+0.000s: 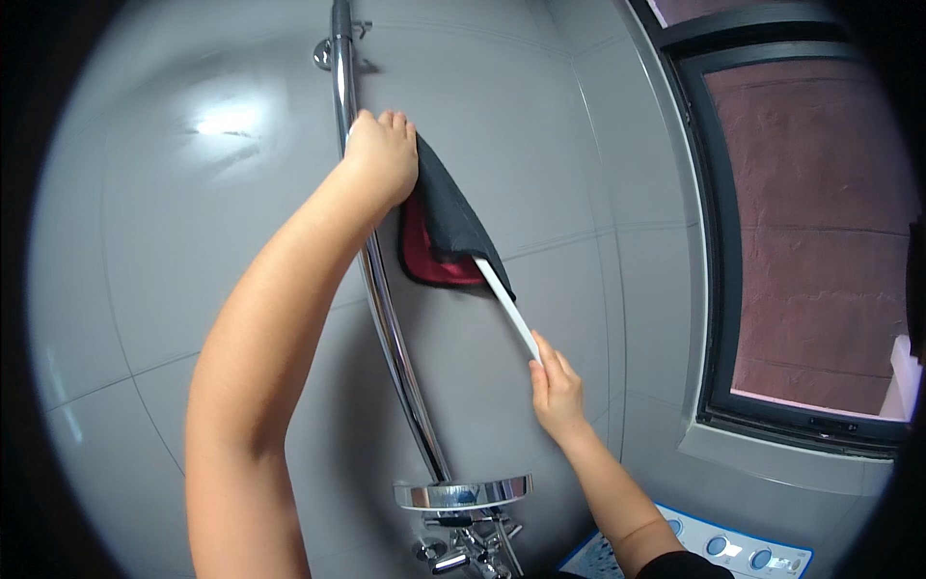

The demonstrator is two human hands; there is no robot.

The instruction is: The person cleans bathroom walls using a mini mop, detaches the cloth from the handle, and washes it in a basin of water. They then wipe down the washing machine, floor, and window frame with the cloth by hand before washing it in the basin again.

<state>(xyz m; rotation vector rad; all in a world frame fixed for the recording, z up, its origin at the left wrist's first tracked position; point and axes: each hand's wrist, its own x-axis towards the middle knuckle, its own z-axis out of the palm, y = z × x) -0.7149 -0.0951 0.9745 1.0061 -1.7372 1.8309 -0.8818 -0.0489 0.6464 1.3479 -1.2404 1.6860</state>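
Observation:
My left hand (383, 154) is raised beside the upper part of a chrome shower pole (381, 299). Its fingers are closed on the top of a cloth (453, 212), dark grey on one face and red on the other, with a black edging. The cloth hangs down to the right in a fold. Lower on the right, my right hand (558, 391) grips a slim white stick (506, 304). This stick slants up to the left and its upper end is hidden by the cloth, so what it carries there cannot be seen.
A round chrome shower head (463, 494) sits low in front, above chrome taps (468, 555). Grey tiled wall (231, 261) stands behind the pole. On the right is a dark-framed window (719, 289). A white and blue panel with knobs (738, 550) lies at the lower right.

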